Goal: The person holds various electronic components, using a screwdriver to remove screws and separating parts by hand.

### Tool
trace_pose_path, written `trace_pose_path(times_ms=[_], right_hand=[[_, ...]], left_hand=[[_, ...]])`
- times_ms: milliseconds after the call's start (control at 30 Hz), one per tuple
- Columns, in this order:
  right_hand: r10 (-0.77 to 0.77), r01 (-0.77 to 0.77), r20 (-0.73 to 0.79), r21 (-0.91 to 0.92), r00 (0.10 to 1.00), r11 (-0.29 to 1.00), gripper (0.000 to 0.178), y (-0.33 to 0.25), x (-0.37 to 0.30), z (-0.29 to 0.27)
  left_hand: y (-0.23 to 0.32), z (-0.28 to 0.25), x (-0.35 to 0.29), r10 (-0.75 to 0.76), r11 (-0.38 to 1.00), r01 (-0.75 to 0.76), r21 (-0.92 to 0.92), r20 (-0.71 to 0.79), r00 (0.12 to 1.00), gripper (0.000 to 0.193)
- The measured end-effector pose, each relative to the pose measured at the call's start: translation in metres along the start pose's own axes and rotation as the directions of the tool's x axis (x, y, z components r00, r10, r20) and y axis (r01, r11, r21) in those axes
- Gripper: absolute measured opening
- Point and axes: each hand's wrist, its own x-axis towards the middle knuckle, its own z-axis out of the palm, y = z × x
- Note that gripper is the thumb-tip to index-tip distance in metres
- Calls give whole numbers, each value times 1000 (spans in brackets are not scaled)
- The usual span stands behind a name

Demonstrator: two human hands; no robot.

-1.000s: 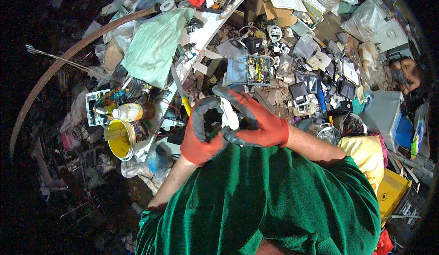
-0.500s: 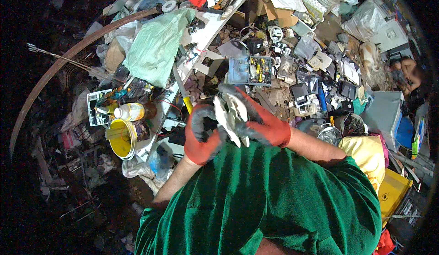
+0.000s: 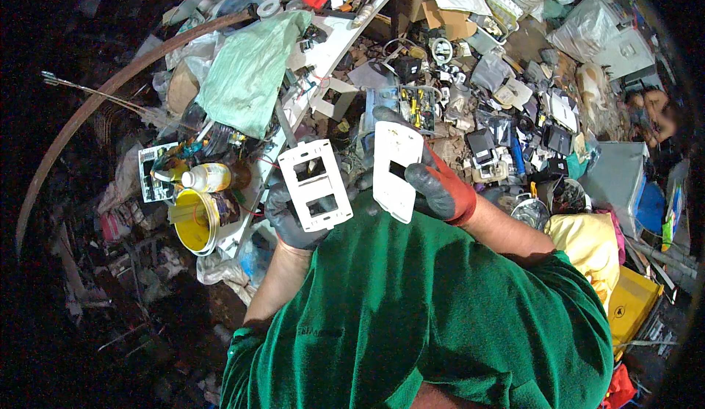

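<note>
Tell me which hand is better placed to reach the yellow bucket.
Left, I'd judge. The left hand is nearer the yellow bucket, which is on that side. The right hand is farther across, beyond the left. Neither is free: left holds a white frame, right a white plate.

Left, right, beyond

The dark-gloved left hand holds a white rectangular plastic frame left of, and apart from, the white rectangular plastic plate in the red-and-dark-gloved right hand. A pale-green crumpled sheet lies across the long white bench; a round yellow plastic bucket stands by its near end. A grey compartmented plastic box lies off the bench's right edge.
</note>
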Motion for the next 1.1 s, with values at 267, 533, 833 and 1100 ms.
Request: trace_pose_path(times_ms=[267, 533, 833, 1100], right_hand=[[29, -30, 44, 5, 999, 1000, 88, -7, 3, 8], [97, -102, 46, 117, 994, 988, 87, -10, 3, 15], [110, -122, 62, 238, 992, 964, 56, 2, 6, 7], [140, -150, 80, 148, 987, 978, 73, -4, 5, 11]], left_hand=[[-4, -3, -2, -11, 999, 12, -49, 16, 1000, 67], [-5, 4, 0, 41, 999, -41, 9, -4, 999, 66], [-6, 16, 0, 63, 998, -64, -28, -37, 997, 64], [-5, 14, -2, 53, 999, -53, -8, -49, 997, 63]])
